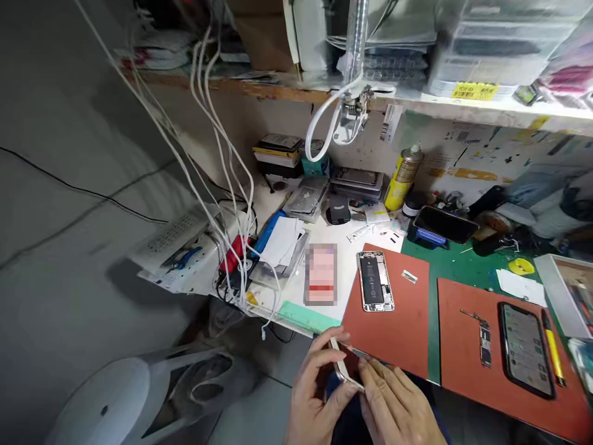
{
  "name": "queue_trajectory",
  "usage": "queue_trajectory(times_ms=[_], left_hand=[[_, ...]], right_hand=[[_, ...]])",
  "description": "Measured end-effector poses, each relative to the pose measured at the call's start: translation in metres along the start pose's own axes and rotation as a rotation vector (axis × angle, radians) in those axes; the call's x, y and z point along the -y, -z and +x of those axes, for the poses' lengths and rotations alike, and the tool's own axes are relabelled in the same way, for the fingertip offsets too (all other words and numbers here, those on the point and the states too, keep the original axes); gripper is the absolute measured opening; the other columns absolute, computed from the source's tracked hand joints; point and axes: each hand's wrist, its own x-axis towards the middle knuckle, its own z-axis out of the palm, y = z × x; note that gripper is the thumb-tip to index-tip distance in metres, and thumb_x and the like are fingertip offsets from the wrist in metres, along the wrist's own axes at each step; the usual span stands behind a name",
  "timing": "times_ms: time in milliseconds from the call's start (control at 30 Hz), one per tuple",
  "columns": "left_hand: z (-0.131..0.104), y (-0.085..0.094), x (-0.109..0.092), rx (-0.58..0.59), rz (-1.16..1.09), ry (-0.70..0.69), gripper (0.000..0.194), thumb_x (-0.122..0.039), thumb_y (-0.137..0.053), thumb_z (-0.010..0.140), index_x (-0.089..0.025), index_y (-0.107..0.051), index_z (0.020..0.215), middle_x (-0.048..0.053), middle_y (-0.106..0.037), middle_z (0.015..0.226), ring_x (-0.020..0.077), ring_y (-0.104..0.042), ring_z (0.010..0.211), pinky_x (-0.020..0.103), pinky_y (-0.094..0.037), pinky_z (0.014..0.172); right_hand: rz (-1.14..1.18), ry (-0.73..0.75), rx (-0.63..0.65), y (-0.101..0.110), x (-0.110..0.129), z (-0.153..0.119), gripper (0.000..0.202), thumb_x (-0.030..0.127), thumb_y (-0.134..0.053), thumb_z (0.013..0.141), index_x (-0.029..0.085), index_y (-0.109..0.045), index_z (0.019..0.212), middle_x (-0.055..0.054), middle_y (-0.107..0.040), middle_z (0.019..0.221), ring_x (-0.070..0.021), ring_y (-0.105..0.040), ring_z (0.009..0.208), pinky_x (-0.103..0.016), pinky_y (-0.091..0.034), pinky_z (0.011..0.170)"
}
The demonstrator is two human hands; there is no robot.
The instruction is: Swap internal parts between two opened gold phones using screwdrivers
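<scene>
Just off the table's front edge, a phone with a white and rose-gold frame (343, 368) is held tilted between both hands. My left hand (317, 386) grips its left side, fingers at the upper edge and thumb at the lower edge. The fingers of my right hand (393, 402) are together and press on the right part of its dark face. Beyond them, an opened phone with its battery showing (375, 281) lies on a red mat (407, 327). A small metal piece (409, 276) is beside it.
A lit phone (527, 349), a yellow pen (553, 347) and a circuit board (485, 343) lie on the right mat. White cables (231, 185) hang at the left. A spray can (404, 177) and a propped phone (445, 224) stand farther back. A stool (111, 395) is at lower left.
</scene>
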Motion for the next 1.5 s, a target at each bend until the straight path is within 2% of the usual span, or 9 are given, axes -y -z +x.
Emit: queue_trajectory(times_ms=[200,300,400,600,733,867,1100,1400,1500], left_hand=[[0.001,0.001,-0.008,-0.004,0.049,-0.025,0.028,-0.040,-0.080,0.100,-0.029,-0.070,0.124,0.016,-0.063,0.155,0.0337,-0.067,0.142,0.044,-0.059,0.111],[0.002,0.006,-0.011,0.065,0.046,-0.067,0.030,-0.041,-0.077,0.102,-0.031,-0.069,0.129,0.018,-0.055,0.165,0.0390,-0.061,0.148,0.054,-0.055,0.116],[0.006,0.011,-0.018,0.178,0.000,-0.075,0.032,-0.042,-0.075,0.103,-0.033,-0.070,0.133,0.018,-0.046,0.172,0.0433,-0.057,0.151,0.061,-0.053,0.117],[0.009,0.001,-0.024,0.324,-0.187,0.005,0.039,-0.051,-0.070,0.104,-0.034,-0.073,0.139,0.015,-0.046,0.174,0.0439,-0.056,0.152,0.062,-0.048,0.123],[0.002,-0.011,-0.014,0.182,-0.176,0.199,0.052,-0.052,-0.054,0.112,-0.026,-0.064,0.155,0.017,-0.060,0.163,0.0370,-0.056,0.154,0.053,-0.045,0.128],[0.000,-0.020,-0.009,0.053,-0.164,0.323,0.047,-0.050,-0.058,0.111,-0.021,-0.071,0.146,0.016,-0.072,0.146,0.0317,-0.070,0.133,0.043,-0.057,0.114],[0.007,-0.026,-0.013,0.047,-0.207,0.315,0.038,-0.047,-0.059,0.112,-0.019,-0.078,0.127,0.013,-0.078,0.128,0.0265,-0.072,0.116,0.037,-0.056,0.105],[0.011,-0.030,-0.017,0.010,-0.358,0.327,0.036,-0.050,-0.066,0.108,-0.017,-0.079,0.116,0.013,-0.078,0.115,0.0242,-0.073,0.103,0.037,-0.059,0.097],[0.017,-0.031,-0.022,-0.078,-0.448,0.361,0.040,-0.055,-0.069,0.104,-0.016,-0.078,0.108,0.013,-0.078,0.106,0.0244,-0.074,0.097,0.039,-0.061,0.094]], right_hand=[[0.013,0.024,-0.032,0.004,-0.006,-0.002,0.028,0.006,-0.050,0.111,0.007,-0.077,0.117,-0.012,-0.088,0.105,-0.0246,-0.088,0.091,-0.033,-0.067,0.079],[0.149,-0.008,-0.049,0.011,-0.010,-0.002,0.028,0.020,-0.052,0.115,0.009,-0.077,0.122,-0.012,-0.088,0.105,-0.0246,-0.087,0.092,-0.032,-0.067,0.083],[0.427,-0.282,0.034,0.017,-0.018,-0.004,0.039,0.040,-0.051,0.117,0.015,-0.074,0.135,-0.014,-0.085,0.121,-0.0267,-0.085,0.108,-0.033,-0.068,0.091],[1.313,-0.920,0.409,0.010,-0.030,-0.009,0.042,0.050,-0.058,0.113,0.025,-0.076,0.141,-0.012,-0.083,0.128,-0.0285,-0.081,0.113,-0.038,-0.066,0.099],[1.444,-1.076,0.311,0.006,-0.028,-0.013,0.045,0.054,-0.062,0.110,0.023,-0.080,0.137,-0.011,-0.084,0.114,-0.0287,-0.081,0.100,-0.039,-0.065,0.094],[1.216,-1.009,0.286,0.011,-0.026,-0.016,0.042,0.052,-0.068,0.107,0.027,-0.082,0.137,-0.007,-0.085,0.110,-0.0289,-0.080,0.100,-0.034,-0.065,0.094],[1.145,-0.937,0.331,0.020,-0.027,-0.014,0.039,0.048,-0.063,0.109,0.032,-0.080,0.141,-0.002,-0.086,0.118,-0.0276,-0.082,0.100,-0.031,-0.065,0.095],[1.036,-0.850,0.365,0.022,-0.030,-0.021,0.042,0.052,-0.063,0.109,0.026,-0.081,0.137,-0.006,-0.086,0.115,-0.0262,-0.082,0.097,-0.027,-0.064,0.090],[0.970,-0.784,0.419,0.026,-0.029,-0.022,0.040,0.054,-0.063,0.108,0.023,-0.081,0.127,-0.007,-0.083,0.099,-0.0254,-0.080,0.090,-0.028,-0.065,0.087]])
